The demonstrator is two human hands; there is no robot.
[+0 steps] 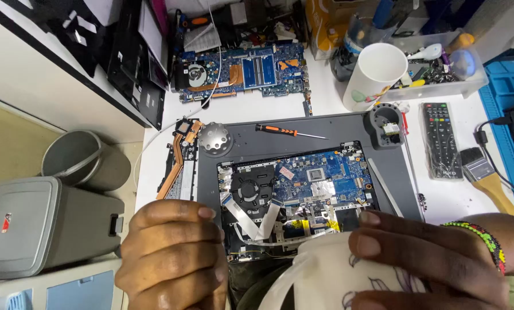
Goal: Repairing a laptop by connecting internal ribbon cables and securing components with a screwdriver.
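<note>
My left hand (174, 255) is curled into a fist at the near edge of the table, left of an opened laptop base (303, 189) with its blue circuit board, black fan and white ribbon cables showing. What, if anything, the fist holds is hidden. My right hand (429, 258), with a beaded bracelet at the wrist, grips a white cup with dark drawings (337, 275) just in front of the laptop. The laptop lies on a dark grey work mat (337, 129).
An orange-handled screwdriver (285, 131) and a round metal part (215, 139) lie on the mat. Behind are another blue board (240, 72), a white cup (374, 74), a parts tray (440, 69), a remote (442, 140), a brush (489, 178). Grey bins (45, 224) stand left.
</note>
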